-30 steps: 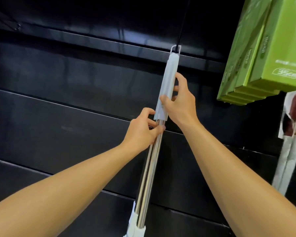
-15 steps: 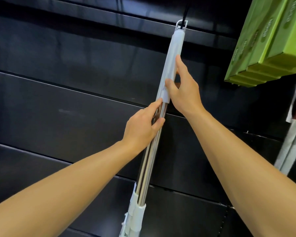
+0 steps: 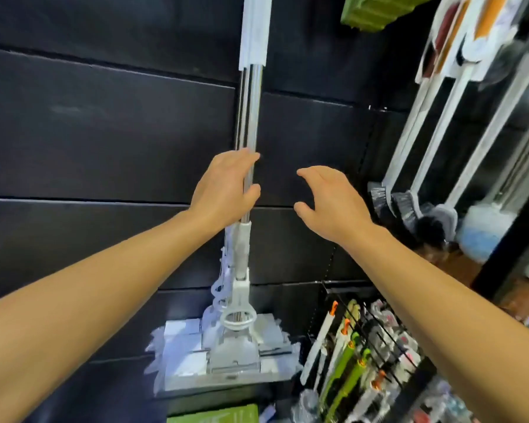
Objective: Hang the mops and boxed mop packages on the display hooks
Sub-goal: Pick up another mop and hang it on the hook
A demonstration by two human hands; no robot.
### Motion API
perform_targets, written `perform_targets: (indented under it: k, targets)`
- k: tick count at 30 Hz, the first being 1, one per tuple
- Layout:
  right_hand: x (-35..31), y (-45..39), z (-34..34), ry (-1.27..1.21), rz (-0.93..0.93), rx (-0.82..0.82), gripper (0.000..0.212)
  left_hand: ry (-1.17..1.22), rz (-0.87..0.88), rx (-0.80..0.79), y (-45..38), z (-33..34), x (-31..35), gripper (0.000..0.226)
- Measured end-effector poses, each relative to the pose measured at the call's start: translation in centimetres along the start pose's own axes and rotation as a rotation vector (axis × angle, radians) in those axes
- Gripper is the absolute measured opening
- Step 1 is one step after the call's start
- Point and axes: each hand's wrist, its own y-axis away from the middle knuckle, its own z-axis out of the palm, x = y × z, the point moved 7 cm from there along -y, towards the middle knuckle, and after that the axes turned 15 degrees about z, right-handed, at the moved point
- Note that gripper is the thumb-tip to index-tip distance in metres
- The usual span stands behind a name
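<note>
Steel-poled white flat mop (image 3: 249, 117) hangs upright against the black slatted panel wall (image 3: 104, 132); left hand (image 3: 223, 190) curls round its pole, right hand (image 3: 330, 203) spread, empty. White long-handled brushes (image 3: 425, 132) crowd the right.

Flat white mop w/ chrome metal pole (image 3: 251, 123) hangs upright vs black slatted wall panel (image 3: 104, 132), head at 6 o'clock. Left hand (image 3: 223, 186) loosely wraps pole at mid-height. Right hand (image 3: 333, 203) at 3 o'clock of it, fingers spread, touching nothing. Green cardboard boxes (image 3: 376, 10) at 1 o'clock; white-handled brushes (image 3: 434, 141) at 3.
</note>
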Motion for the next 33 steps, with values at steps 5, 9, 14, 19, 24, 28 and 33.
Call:
perform_targets:
  k: [5,9,14,19,24,28,33]
  targets:
    - [3.9,12.1,3.1,0.081,0.152,-0.119,0.063,0.175,0.087,-0.215,8.6,5.2,6.3,0.06]
    - [8.2,21.2,3.4,0.149,0.266,-0.154,0.062,0.283,0.194,-0.34,14.2,8.9,13.4,0.061]
    - [15.3,32.2,2.0,0.194,0.462,-0.211,0.059,0.399,0.287,-0.438,19.1,12.3,22.9,0.06]
    - [23.6,42.6,-0.9,0.25,0.654,-0.194,0.065,0.49,0.379,-0.541,22.6,16.2,34.0,0.061]
    - [33.0,52.1,-4.4,0.287,0.83,-0.181,0.069,0.552,0.44,-0.605,24.9,20.5,45.9,0.063]
    - [40.3,59.0,-7.6,0.296,0.908,-0.184,0.067,0.597,0.445,-0.637,26.3,23.5,55.3,0.062]
    - [48.2,65.2,-11.3,0.328,1.043,-0.174,0.07,0.683,0.447,-0.695,26.7,26.8,66.0,0.062]
